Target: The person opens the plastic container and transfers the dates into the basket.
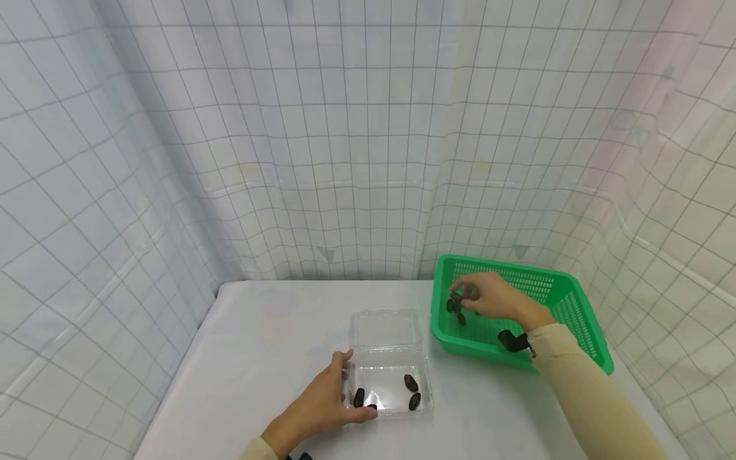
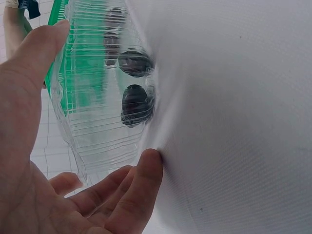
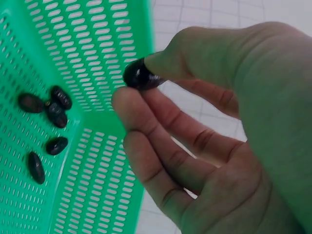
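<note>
My right hand (image 1: 497, 297) is over the left part of the green basket (image 1: 483, 345). Between thumb and fingertips it pinches a dark, glossy date (image 3: 139, 75), close to the basket wall in the right wrist view. Below it, several more dates (image 3: 35, 167) lie on the basket floor. With my left hand (image 1: 324, 402) I hold the near left corner of a clear plastic clamshell box (image 1: 388, 367), thumb at the front rim and fingers along the left side. Several dates (image 1: 411, 383) lie inside the box, one partly hidden by the thumb.
The box's clear lid (image 1: 385, 327) is folded back, away from me. A white cloth (image 1: 247, 358) covers the table. Gridded white curtains (image 1: 356, 147) stand at the back and on both sides. The basket is close to the right-hand curtain.
</note>
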The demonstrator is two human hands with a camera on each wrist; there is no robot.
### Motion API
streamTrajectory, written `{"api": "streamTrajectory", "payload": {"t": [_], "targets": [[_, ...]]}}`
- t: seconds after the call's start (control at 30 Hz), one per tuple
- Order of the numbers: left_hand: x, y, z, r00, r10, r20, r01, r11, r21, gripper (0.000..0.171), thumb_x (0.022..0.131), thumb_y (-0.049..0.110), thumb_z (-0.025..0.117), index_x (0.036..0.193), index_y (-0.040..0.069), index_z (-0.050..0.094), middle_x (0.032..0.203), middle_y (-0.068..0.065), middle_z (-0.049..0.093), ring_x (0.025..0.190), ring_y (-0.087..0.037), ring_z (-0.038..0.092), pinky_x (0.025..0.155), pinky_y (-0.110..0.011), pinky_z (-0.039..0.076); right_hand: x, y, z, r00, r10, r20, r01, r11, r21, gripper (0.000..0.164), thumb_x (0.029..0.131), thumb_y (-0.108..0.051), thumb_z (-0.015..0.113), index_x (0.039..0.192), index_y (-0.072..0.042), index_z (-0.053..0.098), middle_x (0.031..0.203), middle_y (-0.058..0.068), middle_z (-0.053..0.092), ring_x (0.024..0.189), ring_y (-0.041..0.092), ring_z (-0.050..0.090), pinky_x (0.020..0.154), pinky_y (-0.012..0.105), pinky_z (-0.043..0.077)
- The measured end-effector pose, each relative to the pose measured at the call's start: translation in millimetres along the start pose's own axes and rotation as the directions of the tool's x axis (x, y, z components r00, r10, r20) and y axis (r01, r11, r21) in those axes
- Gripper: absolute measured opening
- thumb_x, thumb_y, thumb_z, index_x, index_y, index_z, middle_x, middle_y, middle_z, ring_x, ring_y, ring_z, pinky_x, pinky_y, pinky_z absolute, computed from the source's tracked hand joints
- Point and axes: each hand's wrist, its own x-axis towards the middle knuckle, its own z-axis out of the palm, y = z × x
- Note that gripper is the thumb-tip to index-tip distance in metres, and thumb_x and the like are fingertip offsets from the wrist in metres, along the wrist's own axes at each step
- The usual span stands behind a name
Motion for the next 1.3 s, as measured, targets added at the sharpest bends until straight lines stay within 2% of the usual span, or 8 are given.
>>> {"api": "streamTrajectory", "payload": {"t": [0.37,0.6,0.83,0.93,1.17,1.3], "targets": [[2.5,-1.1,1.4,1.0,0.009,0.01,-0.009,1.0,0.003,0.117,0.085,0.051,0.105,0.163,-0.004,0.037,0.185,-0.024,0.043,0.14,-0.038,0.071,0.091,-0.035,0.066,1.2,21.9,-0.1,0.996,0.088,-0.025,-0.09,0.994,-0.061,0.031,0.106,-0.003,0.076,0.137,-0.001,0.079,0.12,0.021,0.085,0.104,0.033,0.082,0.086,0.049,0.068],[5.3,-0.9,0.1,1.0,0.018,0.005,-0.018,1.0,0.014,0.117,0.086,0.053,0.104,0.164,-0.004,0.037,0.185,-0.023,0.044,0.139,-0.037,0.071,0.091,-0.035,0.066,-2.2,19.8,-1.2,0.991,0.121,-0.049,-0.125,0.989,-0.081,0.03,0.109,-0.007,0.077,0.138,0.001,0.077,0.121,0.023,0.085,0.111,0.039,0.082,0.09,0.054,0.069],[3.0,-1.4,-0.1,1.0,0.014,0.002,-0.014,1.0,0.013,0.116,0.085,0.051,0.105,0.162,-0.003,0.038,0.184,-0.023,0.045,0.129,-0.032,0.073,0.089,-0.033,0.063,-5.9,5.2,4.0,0.994,0.056,-0.093,-0.061,0.996,-0.059,0.026,0.109,-0.009,0.078,0.133,0.001,0.079,0.116,0.02,0.085,0.099,0.03,0.082,0.084,0.049,0.069],[1.4,-1.6,0.2,1.0,0.015,0.006,-0.015,1.0,0.006,0.115,0.085,0.048,0.105,0.162,-0.004,0.038,0.183,-0.024,0.046,0.128,-0.033,0.073,0.088,-0.033,0.063,-7.4,-2.5,8.5,0.993,0.03,-0.114,-0.037,0.998,-0.058,0.024,0.109,-0.008,0.077,0.132,-0.001,0.081,0.117,0.017,0.086,0.101,0.027,0.082,0.085,0.048,0.068],[2.5,-2.3,0.0,1.0,0.011,0.012,-0.011,1.0,-0.006,0.118,0.086,0.048,0.105,0.165,-0.005,0.036,0.183,-0.025,0.046,0.139,-0.037,0.071,0.092,-0.036,0.066,-8.2,-24.3,19.3,0.988,-0.051,-0.147,0.045,0.998,-0.046,0.023,0.11,-0.009,0.079,0.132,-0.002,0.082,0.109,0.006,0.085,0.091,0.015,0.076,0.08,0.038,0.064],[2.5,-2.4,-1.2,1.0,0.01,0.01,-0.01,1.0,-0.007,0.116,0.085,0.047,0.106,0.164,-0.005,0.037,0.183,-0.026,0.045,0.14,-0.038,0.071,0.092,-0.037,0.067,-8.8,-37.1,25.3,0.982,-0.122,-0.144,0.117,0.992,-0.038,0.025,0.109,-0.008,0.081,0.133,-0.002,0.082,0.11,0.003,0.083,0.093,0.011,0.075,0.081,0.032,0.063]]}}
